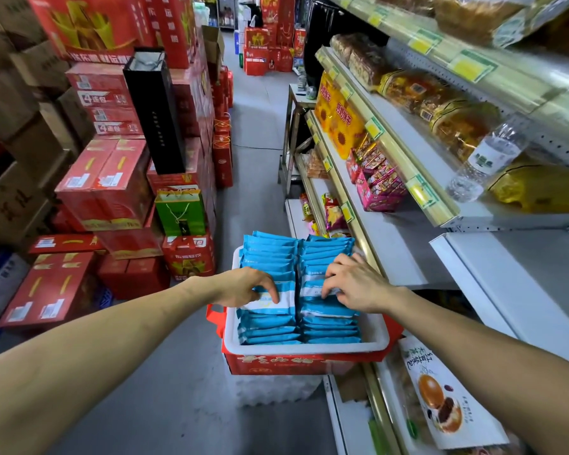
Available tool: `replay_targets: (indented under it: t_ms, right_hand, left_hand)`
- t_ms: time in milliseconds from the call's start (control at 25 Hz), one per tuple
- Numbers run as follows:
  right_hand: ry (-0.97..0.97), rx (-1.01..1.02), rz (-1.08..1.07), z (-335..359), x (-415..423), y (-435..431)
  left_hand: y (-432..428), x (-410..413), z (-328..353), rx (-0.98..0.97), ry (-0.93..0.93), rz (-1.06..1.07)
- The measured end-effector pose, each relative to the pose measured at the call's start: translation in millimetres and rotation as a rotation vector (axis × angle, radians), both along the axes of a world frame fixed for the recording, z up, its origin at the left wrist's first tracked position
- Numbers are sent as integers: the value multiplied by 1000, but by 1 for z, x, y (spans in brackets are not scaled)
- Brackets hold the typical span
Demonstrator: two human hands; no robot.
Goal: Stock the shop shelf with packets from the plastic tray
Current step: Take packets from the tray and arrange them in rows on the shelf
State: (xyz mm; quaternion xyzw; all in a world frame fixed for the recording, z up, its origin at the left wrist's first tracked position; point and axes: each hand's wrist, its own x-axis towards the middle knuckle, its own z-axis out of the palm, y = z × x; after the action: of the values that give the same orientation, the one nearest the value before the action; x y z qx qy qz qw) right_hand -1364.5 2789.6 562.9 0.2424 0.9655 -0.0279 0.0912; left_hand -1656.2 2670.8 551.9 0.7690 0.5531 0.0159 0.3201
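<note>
The white tray (306,348) holds 2 rows of blue packets (270,257) beside the shelf (395,247). The left hand (243,287) pinches one in the left row; the right hand (352,284) curls round some on the right.

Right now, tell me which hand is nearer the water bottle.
Right. The right hand grips the packets below-left of the water bottle; the left hand lies further left.
</note>
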Motion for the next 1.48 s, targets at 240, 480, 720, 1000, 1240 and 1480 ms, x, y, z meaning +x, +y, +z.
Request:
replay_targets:
  t_ms: [240,480,720,1000,1240,1480]
  right_hand:
    - [-87,-231,-34,25,-6,12]
    - [44,-436,-241,158,-12,47]
    - [225,-243,-296,318,29,60]
    - [335,31,-556,448,178,58]
    - [198,97,-826,455,305,64]
    - [183,54,-945,430,363,97]
  left_hand:
    - [13,-20,50,31,-10,27]
    - [67,-45,158,82,13,-2]
    - [134,-22,281,282,-57,-178]
    - [195,60,386,448,-101,-386]
    - [225,143,425,482,-130,-460]
    - [243,220,445,502,-104,-490]
